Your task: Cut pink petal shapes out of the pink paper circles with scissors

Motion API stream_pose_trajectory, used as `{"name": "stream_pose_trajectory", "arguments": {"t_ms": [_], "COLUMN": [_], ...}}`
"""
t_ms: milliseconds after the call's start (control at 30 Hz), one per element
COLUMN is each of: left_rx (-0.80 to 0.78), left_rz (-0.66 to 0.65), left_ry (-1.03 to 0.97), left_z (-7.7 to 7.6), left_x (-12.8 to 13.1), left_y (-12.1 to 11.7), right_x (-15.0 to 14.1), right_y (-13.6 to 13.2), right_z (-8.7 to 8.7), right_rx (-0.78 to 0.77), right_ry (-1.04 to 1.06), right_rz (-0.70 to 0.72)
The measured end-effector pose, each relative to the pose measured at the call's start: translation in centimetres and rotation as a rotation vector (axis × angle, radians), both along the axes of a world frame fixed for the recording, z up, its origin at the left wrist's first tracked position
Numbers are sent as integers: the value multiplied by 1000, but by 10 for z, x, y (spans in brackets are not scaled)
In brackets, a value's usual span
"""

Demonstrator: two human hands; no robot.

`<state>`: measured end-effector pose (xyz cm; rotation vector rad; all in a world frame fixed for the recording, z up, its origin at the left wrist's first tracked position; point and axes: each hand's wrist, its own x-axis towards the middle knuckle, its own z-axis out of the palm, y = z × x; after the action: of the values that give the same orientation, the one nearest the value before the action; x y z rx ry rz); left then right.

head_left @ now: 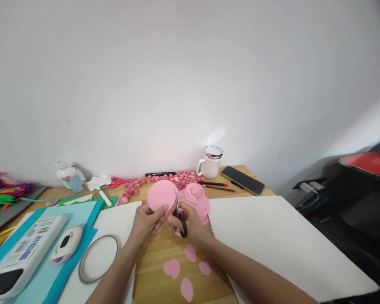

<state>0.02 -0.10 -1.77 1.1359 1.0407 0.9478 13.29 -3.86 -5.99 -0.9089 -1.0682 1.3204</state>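
Observation:
My left hand (150, 220) pinches a round pink paper disc (161, 195) by its lower edge, thumb on the front face. In my right hand (190, 220) is a pair of scissors (182, 224) with black handles, its blades pointing up along the disc's right edge. I cannot tell whether the blades are biting into the paper. Just behind the right hand lies a pile of pink paper circles and spirals (196, 198). Pink petal-shaped scraps (186, 289) are scattered on the wooden table (158, 270) below my hands.
Small rolled pink paper pieces (185, 177) lie along the wall. Behind them stand a white mug (210, 162) and, to its right, a phone (243, 180). A tape roll (99, 258), a white box (27, 253) and a bottle (70, 177) are at left. White sheets (272, 245) flank the wood.

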Motion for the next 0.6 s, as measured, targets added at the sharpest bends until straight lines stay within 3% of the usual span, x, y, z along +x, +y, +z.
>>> {"name": "stream_pose_trajectory", "arguments": {"t_ms": [333,600], "left_rx": [0,51], "left_rz": [-29,4], "left_ry": [-6,-12], "left_z": [1,8], "left_x": [-2,-2], "left_y": [2,1], "right_x": [2,2], "right_y": [5,5], "right_z": [8,1], "right_rx": [13,-14], "right_ry": [22,120], "right_rz": [-51,11]}}
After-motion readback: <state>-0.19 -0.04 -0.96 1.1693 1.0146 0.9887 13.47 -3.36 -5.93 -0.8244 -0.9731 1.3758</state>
